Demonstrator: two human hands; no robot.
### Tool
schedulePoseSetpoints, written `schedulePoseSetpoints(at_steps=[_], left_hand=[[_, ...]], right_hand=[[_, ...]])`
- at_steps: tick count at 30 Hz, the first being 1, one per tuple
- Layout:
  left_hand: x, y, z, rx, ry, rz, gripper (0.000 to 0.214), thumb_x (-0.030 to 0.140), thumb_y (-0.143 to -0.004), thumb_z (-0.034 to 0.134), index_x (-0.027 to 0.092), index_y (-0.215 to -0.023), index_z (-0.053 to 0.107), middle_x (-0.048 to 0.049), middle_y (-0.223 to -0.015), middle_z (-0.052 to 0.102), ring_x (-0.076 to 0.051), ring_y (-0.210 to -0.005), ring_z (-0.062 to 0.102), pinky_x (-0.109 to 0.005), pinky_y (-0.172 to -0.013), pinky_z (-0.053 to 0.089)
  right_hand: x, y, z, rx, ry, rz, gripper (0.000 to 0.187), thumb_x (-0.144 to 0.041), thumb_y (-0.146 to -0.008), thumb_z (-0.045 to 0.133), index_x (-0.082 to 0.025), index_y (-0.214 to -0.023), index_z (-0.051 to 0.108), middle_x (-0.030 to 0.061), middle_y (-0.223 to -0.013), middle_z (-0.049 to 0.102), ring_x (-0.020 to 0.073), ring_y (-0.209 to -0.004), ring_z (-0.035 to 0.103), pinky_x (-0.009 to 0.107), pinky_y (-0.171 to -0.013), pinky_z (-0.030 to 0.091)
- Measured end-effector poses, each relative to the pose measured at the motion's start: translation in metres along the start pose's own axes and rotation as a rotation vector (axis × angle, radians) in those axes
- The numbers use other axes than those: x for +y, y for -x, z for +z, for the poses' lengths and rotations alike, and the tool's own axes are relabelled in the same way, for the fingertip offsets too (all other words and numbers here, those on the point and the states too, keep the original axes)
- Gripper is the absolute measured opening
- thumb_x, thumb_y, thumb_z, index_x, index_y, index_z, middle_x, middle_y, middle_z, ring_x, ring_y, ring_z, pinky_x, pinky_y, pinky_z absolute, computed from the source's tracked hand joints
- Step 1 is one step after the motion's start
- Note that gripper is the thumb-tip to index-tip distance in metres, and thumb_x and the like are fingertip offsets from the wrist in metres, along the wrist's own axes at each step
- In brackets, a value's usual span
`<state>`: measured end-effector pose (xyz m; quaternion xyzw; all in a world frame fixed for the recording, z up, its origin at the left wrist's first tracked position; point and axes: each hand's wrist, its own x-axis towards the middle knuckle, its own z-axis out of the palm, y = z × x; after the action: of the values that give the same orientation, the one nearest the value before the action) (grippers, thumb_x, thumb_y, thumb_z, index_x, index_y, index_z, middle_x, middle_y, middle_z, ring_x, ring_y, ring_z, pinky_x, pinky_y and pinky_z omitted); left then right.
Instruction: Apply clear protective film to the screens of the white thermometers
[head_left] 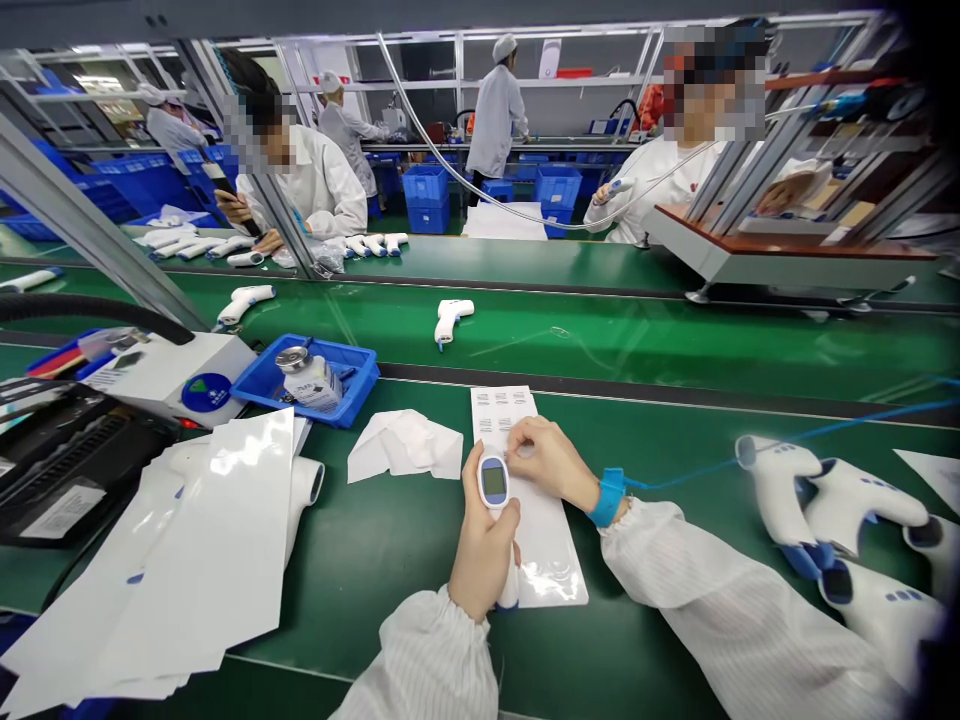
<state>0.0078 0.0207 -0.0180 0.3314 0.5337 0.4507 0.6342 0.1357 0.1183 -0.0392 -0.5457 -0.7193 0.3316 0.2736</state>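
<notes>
My left hand (pixel 484 545) is wrapped round a white forehead thermometer (pixel 493 482), its small grey screen facing up at me. Under and beside it lies a white label sheet (pixel 551 560) with rows of small printed labels at its far end. Over that sheet my right hand (pixel 551 460), wearing a blue wrist strap (pixel 609 497), is closed in a pinch close to the printed rows. What sits between those fingertips is too small to make out. A crumpled white cloth or tissue (pixel 405 445) rests just left of the sheet.
Several thermometers (pixel 862 500) lie at the right. At the left are a stack of glossy white sheets (pixel 217 540), a blue tray (pixel 352 395) with a metal-capped bottle (pixel 311 382), and a white device (pixel 187 375). Another thermometer (pixel 452 320) lies on the green belt (pixel 600 340). Co-workers sit opposite.
</notes>
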Motion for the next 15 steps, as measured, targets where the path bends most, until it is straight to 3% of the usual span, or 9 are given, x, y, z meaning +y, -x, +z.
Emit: schedulePoseSetpoints(at_steps=[3, 7, 8, 9, 13, 15], left_hand=[[0.000, 0.001, 0.000, 0.011, 0.010, -0.013, 0.076, 0.022, -0.088, 0.050, 0.035, -0.150, 0.009, -0.0021, -0.097, 0.059, -0.003, -0.041, 0.040, -0.019, -0.042, 0.043], [0.000, 0.001, -0.002, -0.020, 0.046, 0.006, 0.075, 0.025, -0.087, 0.055, 0.037, -0.150, 0.015, -0.0098, -0.126, 0.055, -0.005, -0.048, 0.049, -0.018, -0.040, 0.041], [-0.001, 0.000, -0.003, -0.029, 0.050, 0.026, 0.075, 0.028, -0.087, 0.056, 0.036, -0.150, 0.016, -0.0112, -0.132, 0.052, -0.005, -0.051, 0.051, -0.018, -0.041, 0.041], [-0.002, 0.000, -0.003, -0.042, 0.050, 0.046, 0.075, 0.030, -0.088, 0.057, 0.036, -0.150, 0.016, -0.0121, -0.137, 0.050, -0.005, -0.052, 0.051, -0.018, -0.041, 0.041], [-0.006, -0.001, -0.002, -0.081, 0.034, 0.063, 0.076, 0.033, -0.090, 0.056, 0.037, -0.152, 0.012, -0.0117, -0.138, 0.051, -0.003, -0.046, 0.044, -0.018, -0.040, 0.040], [-0.006, -0.002, -0.002, -0.073, 0.016, 0.047, 0.076, 0.029, -0.090, 0.055, 0.037, -0.152, 0.011, -0.0114, -0.138, 0.052, -0.002, -0.044, 0.043, -0.019, -0.040, 0.041]], right_hand=[[-0.007, 0.021, -0.012, -0.112, -0.077, -0.015, 0.010, -0.009, -0.066, 0.055, -0.019, -0.065, 0.054, 0.0011, -0.076, 0.064, 0.0181, -0.076, 0.059, 0.033, -0.077, 0.045], [-0.023, 0.050, -0.037, -0.534, -0.450, 0.120, 0.006, -0.014, -0.071, 0.052, -0.020, -0.070, 0.053, -0.0030, -0.061, 0.058, 0.0141, -0.058, 0.058, 0.029, -0.061, 0.048], [-0.029, 0.054, -0.040, -0.585, -0.532, 0.143, 0.004, -0.016, -0.072, 0.054, -0.020, -0.072, 0.054, -0.0031, -0.061, 0.057, 0.0136, -0.056, 0.057, 0.029, -0.060, 0.048], [-0.035, 0.056, -0.042, -0.568, -0.563, 0.136, 0.003, -0.017, -0.073, 0.055, -0.020, -0.072, 0.054, -0.0021, -0.064, 0.058, 0.0135, -0.058, 0.057, 0.029, -0.060, 0.048], [-0.049, 0.048, -0.034, -0.190, -0.342, -0.082, 0.007, -0.014, -0.073, 0.061, -0.019, -0.069, 0.059, 0.0043, -0.096, 0.060, 0.0157, -0.083, 0.059, 0.027, -0.066, 0.046], [-0.050, 0.040, -0.028, -0.124, -0.284, -0.139, 0.008, -0.012, -0.073, 0.061, -0.020, -0.070, 0.061, 0.0042, -0.103, 0.059, 0.0161, -0.089, 0.059, 0.027, -0.071, 0.046]])
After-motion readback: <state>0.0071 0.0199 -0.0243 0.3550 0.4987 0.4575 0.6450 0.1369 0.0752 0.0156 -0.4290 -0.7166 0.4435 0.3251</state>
